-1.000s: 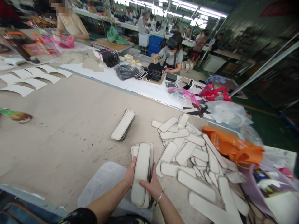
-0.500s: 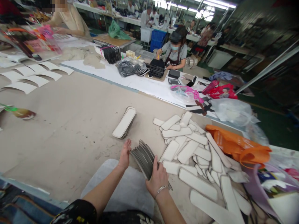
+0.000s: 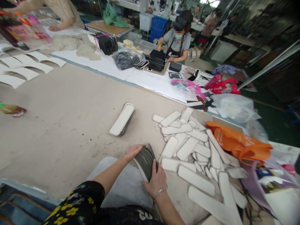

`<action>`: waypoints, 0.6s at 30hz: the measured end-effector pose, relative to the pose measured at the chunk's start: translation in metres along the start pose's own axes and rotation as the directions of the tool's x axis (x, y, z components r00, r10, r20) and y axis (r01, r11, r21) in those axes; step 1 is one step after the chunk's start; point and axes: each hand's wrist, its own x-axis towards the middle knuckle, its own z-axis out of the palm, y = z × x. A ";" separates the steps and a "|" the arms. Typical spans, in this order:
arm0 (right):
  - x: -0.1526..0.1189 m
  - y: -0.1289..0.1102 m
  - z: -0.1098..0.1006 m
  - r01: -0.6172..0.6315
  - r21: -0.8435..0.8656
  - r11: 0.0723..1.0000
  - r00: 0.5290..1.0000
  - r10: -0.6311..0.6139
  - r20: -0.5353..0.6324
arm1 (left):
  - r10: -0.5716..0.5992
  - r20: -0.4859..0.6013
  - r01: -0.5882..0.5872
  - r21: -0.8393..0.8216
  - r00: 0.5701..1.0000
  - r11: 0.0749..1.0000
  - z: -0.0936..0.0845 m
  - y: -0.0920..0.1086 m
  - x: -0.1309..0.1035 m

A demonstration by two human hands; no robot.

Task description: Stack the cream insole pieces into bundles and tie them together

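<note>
Between my two hands a stack of long strips with dark edges (image 3: 145, 161) stands on edge, slightly bowed. My left hand (image 3: 134, 152) presses on its far end, fingers laid over the top. Around the near right side, my right hand (image 3: 157, 177) grips the stack, thumb and fingers on opposite faces. Just beyond lies a neat pile of white rounded strips (image 3: 122, 120). To the right spreads a loose heap of similar white strips (image 3: 187, 147). Under my forearms is a translucent sheet (image 3: 119, 184).
An orange bag (image 3: 236, 142) and a purple basin (image 3: 255, 184) with scraps sit at the right. White curved pieces (image 3: 25, 70) lie at the far left, near a green-topped brush-like item (image 3: 12, 109). Across the table a co-worker (image 3: 177, 43) handles black pieces.
My left hand has come in from beside the stack onto its end, and the fanned strips are now pressed closer together. My right hand stays on the stack.
</note>
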 end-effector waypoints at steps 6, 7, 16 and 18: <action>-0.003 0.000 -0.002 0.030 0.019 0.999 0.999 -0.030 0.036 | 0.030 -0.031 -0.030 -0.002 0.999 1.000 0.007 -0.004 -0.007; -0.004 0.001 -0.003 0.039 0.022 0.999 0.998 -0.040 0.045 | 0.041 -0.029 -0.042 -0.008 0.999 0.999 0.006 -0.003 -0.004; 0.000 0.010 -0.010 0.100 0.024 0.995 0.991 -0.102 0.085 | -0.006 0.170 0.008 -0.008 0.985 1.000 0.019 0.010 0.017; -0.001 0.013 -0.010 0.107 0.011 0.994 0.992 -0.107 0.064 | 0.013 0.126 -0.011 -0.021 0.992 1.000 0.020 0.010 0.015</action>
